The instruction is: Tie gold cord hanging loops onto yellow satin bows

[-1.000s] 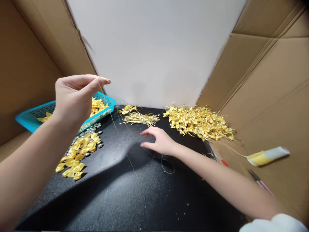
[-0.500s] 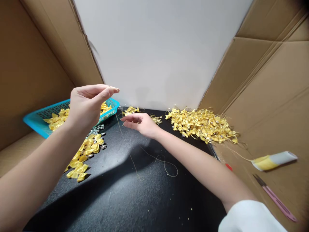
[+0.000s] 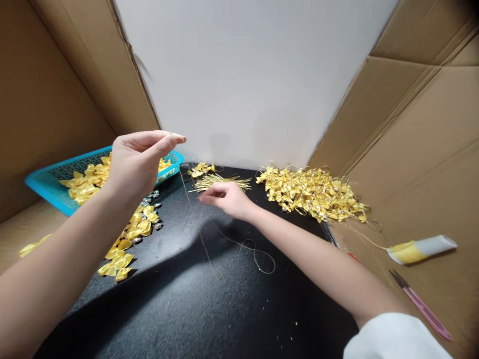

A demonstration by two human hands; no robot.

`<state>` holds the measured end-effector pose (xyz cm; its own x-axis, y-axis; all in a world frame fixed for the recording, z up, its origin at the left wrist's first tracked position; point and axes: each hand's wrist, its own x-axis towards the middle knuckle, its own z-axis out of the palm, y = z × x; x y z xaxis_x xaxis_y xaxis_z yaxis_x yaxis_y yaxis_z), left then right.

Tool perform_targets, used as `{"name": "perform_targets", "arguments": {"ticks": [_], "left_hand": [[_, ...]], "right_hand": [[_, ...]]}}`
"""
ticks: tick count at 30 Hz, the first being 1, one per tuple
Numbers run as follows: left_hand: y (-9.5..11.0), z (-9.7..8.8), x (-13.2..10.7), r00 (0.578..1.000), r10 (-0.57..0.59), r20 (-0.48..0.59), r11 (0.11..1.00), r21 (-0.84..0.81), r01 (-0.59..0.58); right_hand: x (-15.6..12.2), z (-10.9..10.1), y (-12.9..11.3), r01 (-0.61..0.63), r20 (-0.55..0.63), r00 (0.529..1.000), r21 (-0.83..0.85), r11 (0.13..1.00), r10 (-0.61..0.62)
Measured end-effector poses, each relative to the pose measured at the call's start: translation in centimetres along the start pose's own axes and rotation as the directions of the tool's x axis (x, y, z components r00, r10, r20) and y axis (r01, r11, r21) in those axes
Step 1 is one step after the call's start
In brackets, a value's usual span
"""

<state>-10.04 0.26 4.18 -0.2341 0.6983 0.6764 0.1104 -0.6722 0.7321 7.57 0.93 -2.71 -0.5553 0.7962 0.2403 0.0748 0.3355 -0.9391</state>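
Raised at the left, my left hand is closed in a pinch, with a thin pale thread hanging below its fingertips. Lower and to the right, my right hand has its thumb and forefinger pressed together close to the hanging thread; what lies between them is too fine to make out. The thread's lower part trails in loops over the black table top. Just behind my right hand lies a bundle of gold twist ties.
A blue basket holds yellow ribbon bows. More bows and shiny beads lie beside it. Finished-looking bows with gold ties are heaped at right. A thread spool and pink-handled snips rest on cardboard at right.
My right hand has moved slightly right and down, and its fingers have come together. The gold twist ties behind it show more. My left hand stays nearly still.
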Motion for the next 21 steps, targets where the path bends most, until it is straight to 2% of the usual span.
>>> {"name": "perform_targets", "arguments": {"ticks": [8, 14, 21], "left_hand": [[0.0, 0.3, 0.0, 1.0, -0.019, -0.02, 0.998, -0.063, 0.017], [0.0, 0.3, 0.1, 1.0, -0.018, -0.019, 0.997, -0.077, 0.017], [0.1, 0.6, -0.1, 0.997, -0.06, -0.045, 0.996, -0.075, 0.057]], "right_hand": [[-3.0, -1.8, 2.1, -0.006, 0.113, 0.993, -0.31, 0.951, 0.043], [-4.8, -2.9, 3.6, -0.017, 0.173, 0.98, -0.404, 0.915, 0.095], [-5.9, -3.5, 4.0, -0.032, 0.169, 0.978, -0.445, 0.895, 0.119]]}}
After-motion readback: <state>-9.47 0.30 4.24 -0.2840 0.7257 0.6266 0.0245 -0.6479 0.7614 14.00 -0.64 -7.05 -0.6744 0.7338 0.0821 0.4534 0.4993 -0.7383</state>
